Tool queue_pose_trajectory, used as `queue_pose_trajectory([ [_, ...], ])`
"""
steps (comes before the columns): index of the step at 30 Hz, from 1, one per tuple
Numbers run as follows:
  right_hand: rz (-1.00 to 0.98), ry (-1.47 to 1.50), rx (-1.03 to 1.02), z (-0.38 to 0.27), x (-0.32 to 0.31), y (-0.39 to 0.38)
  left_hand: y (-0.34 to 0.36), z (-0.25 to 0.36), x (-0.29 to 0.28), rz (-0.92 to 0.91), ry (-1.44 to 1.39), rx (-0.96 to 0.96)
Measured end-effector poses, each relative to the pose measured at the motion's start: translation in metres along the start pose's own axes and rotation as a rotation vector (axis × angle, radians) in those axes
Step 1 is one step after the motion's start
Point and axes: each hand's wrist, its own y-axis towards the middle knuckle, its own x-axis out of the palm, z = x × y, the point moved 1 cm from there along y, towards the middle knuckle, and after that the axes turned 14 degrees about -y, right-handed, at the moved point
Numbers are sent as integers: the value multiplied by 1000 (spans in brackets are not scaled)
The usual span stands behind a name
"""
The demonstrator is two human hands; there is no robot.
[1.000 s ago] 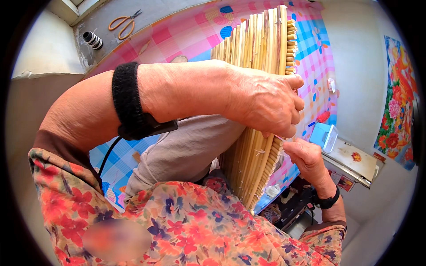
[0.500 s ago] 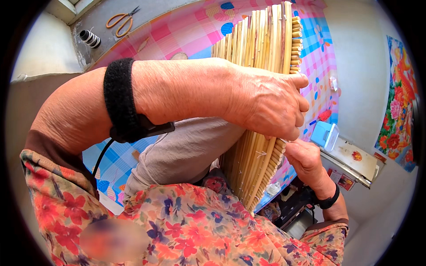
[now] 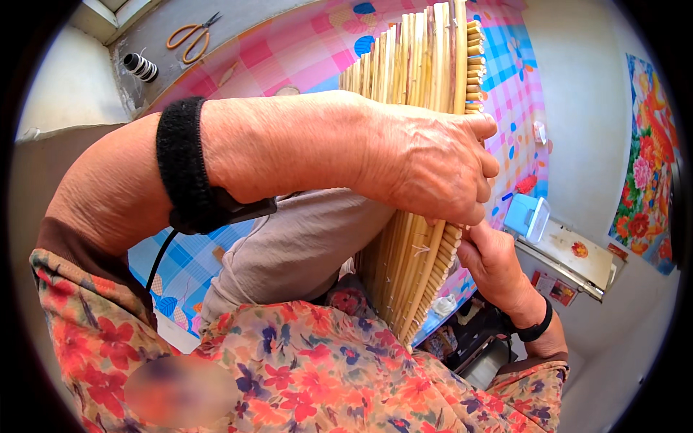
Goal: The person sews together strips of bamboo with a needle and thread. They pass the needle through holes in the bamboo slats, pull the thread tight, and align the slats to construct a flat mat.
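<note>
A long panel of pale reed sticks, tied with white string, stands across my lap against my bent leg in grey trousers. My left hand lies over it from the left, fingers curled round its right edge, where short stick ends stick out in a row. Just below, my right hand is closed against that edge, its fingertips partly hidden behind my left fingers; what they pinch is too hidden to make out. Black straps circle both forearms, a cable hanging from the left one.
Orange-handled scissors and a spool lie on the grey sill at upper left. A checked sheet lies around me. At right are a light blue box, a pale board and a flowered poster on the wall.
My left forearm has moved slightly left and up. My right hand has shifted a little right, then up, staying at the reed edge. The reed panel has tilted slightly.
</note>
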Motion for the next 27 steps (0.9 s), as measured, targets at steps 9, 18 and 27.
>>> queue_pose_trajectory([
  [9,-126,587,325,-27,-2,15,1,0,-5,-33,-27,21],
  [18,318,161,202,-15,2,-20,19,7,-11,-78,39,30],
  [27,390,223,278,-29,7,-136,65,41,-17,-188,27,-42],
])
